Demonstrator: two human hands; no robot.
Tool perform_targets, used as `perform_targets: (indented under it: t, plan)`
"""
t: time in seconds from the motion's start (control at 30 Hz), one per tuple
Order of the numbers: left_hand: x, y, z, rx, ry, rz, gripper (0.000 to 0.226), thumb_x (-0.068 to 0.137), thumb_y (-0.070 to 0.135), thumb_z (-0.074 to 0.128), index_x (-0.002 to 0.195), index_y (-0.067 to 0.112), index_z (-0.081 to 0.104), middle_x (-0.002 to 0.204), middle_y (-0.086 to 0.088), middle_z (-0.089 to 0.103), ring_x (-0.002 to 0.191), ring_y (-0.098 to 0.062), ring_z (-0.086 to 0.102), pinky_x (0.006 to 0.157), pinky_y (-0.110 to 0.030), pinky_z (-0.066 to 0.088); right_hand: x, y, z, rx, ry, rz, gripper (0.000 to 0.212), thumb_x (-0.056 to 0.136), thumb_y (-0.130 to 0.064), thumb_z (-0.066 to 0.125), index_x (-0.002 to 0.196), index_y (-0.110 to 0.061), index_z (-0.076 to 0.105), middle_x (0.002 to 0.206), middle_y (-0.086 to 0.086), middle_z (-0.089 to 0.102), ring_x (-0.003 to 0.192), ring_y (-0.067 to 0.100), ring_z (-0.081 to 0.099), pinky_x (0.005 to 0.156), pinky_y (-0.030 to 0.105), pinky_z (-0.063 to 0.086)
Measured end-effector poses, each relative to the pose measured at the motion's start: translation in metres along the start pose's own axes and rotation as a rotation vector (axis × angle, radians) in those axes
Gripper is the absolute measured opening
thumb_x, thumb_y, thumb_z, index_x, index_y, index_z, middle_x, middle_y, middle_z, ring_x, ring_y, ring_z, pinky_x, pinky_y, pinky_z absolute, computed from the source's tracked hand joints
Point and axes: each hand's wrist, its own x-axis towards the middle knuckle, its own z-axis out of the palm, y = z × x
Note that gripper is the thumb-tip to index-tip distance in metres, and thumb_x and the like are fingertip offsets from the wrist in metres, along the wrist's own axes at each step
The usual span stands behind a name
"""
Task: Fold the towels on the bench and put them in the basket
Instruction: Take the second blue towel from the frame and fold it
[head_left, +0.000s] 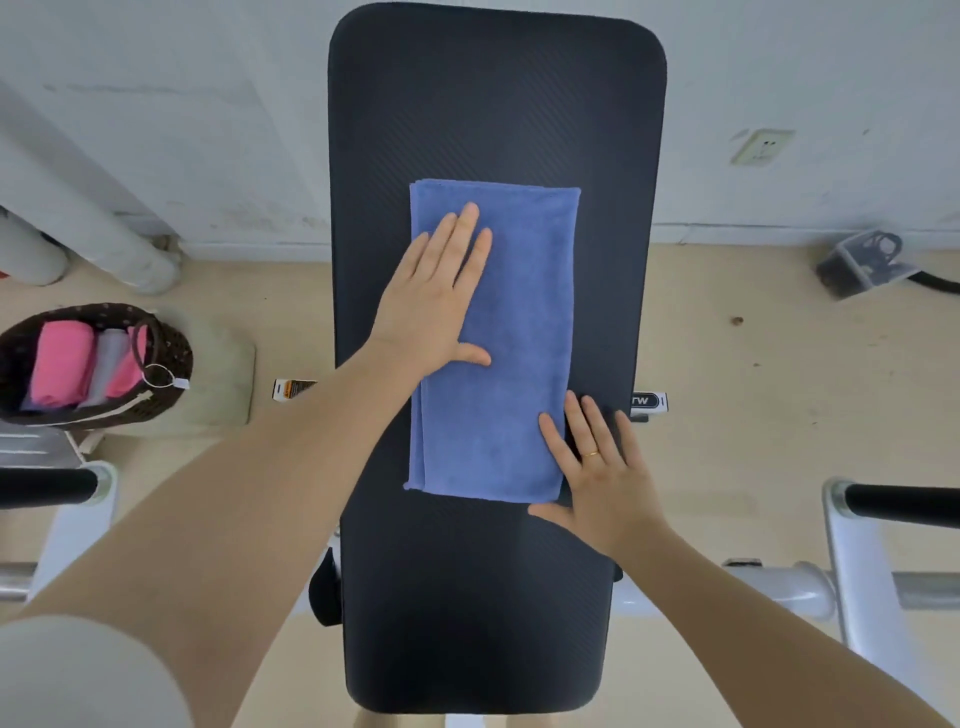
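Observation:
A blue towel (514, 332), folded into a long rectangle, lies flat on the black padded bench (493, 104). My left hand (436, 296) presses flat on the towel's upper left part, fingers straight. My right hand (597, 467) lies flat at the towel's lower right corner, fingers straight, partly on the towel's edge and partly on the bench. A dark woven basket (171, 358) stands on the floor to the left, holding folded pink and pale grey towels.
White bench frame bars with black grips stick out at left (52, 486) and right (898, 501). A clear plastic box (862, 265) sits on the floor at the right. White pipes (119, 244) run along the wall at the left.

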Motion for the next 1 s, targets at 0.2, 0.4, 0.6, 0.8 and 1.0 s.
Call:
perform_targets:
  t: [0.2, 0.4, 0.6, 0.8, 1.0]
  plan:
    - [-0.064, 0.018, 0.038, -0.022, 0.247, 0.459, 0.03, 0.064, 0.006, 0.076, 0.092, 0.01, 0.065, 0.101, -0.01, 0.061, 0.092, -0.026, 0.05, 0.08, -0.034, 0.042, -0.001, 0.006, -0.005, -0.107, 0.046, -0.321, 0.095, 0.057, -0.047, 0.08, 0.138, -0.021, 0.038, 0.149, 0.012, 0.027, 0.131, 0.031, 0.043, 0.108, 0.047, 0.025]
    - [-0.09, 0.018, 0.061, -0.206, 0.073, 0.313, 0.039, 0.066, 0.031, 0.075, 0.096, 0.009, 0.063, 0.113, -0.015, 0.058, 0.104, -0.032, 0.057, 0.087, -0.035, 0.05, 0.014, 0.012, -0.007, -0.141, 0.002, -0.398, 0.048, 0.066, -0.027, 0.074, 0.104, -0.014, 0.049, 0.137, 0.016, 0.05, 0.124, 0.036, 0.05, 0.103, 0.047, 0.039]
    - [-0.089, 0.024, 0.041, -0.507, -0.096, 0.162, 0.051, 0.081, 0.055, 0.042, 0.09, 0.014, 0.071, 0.12, -0.009, 0.052, 0.113, -0.025, 0.049, 0.089, -0.032, 0.047, 0.02, 0.004, -0.02, 0.062, 0.01, -0.317, 0.011, 0.071, -0.02, 0.066, 0.078, -0.017, 0.058, 0.126, 0.01, 0.061, 0.115, 0.029, 0.059, 0.097, 0.046, 0.046]
    - [-0.087, 0.012, -0.002, -0.856, -0.621, 0.021, 0.055, 0.092, 0.049, 0.043, 0.139, 0.022, 0.042, 0.157, 0.008, 0.011, 0.144, -0.007, 0.003, 0.116, -0.026, 0.006, 0.029, 0.005, -0.083, 0.619, -0.132, 0.027, 0.015, 0.099, -0.024, 0.037, 0.102, -0.01, 0.04, 0.063, -0.004, 0.047, 0.055, 0.018, 0.046, 0.052, 0.026, 0.032]
    - [-0.1, 0.009, 0.001, -0.854, -0.53, -0.084, 0.045, 0.088, 0.024, 0.061, 0.131, 0.024, 0.047, 0.124, 0.005, 0.057, 0.113, -0.014, 0.054, 0.09, -0.019, 0.04, 0.039, 0.006, -0.107, 0.842, -0.093, 0.152, 0.013, 0.099, -0.022, 0.035, 0.105, -0.009, 0.038, 0.068, 0.006, 0.049, 0.057, 0.022, 0.044, 0.053, 0.033, 0.027]
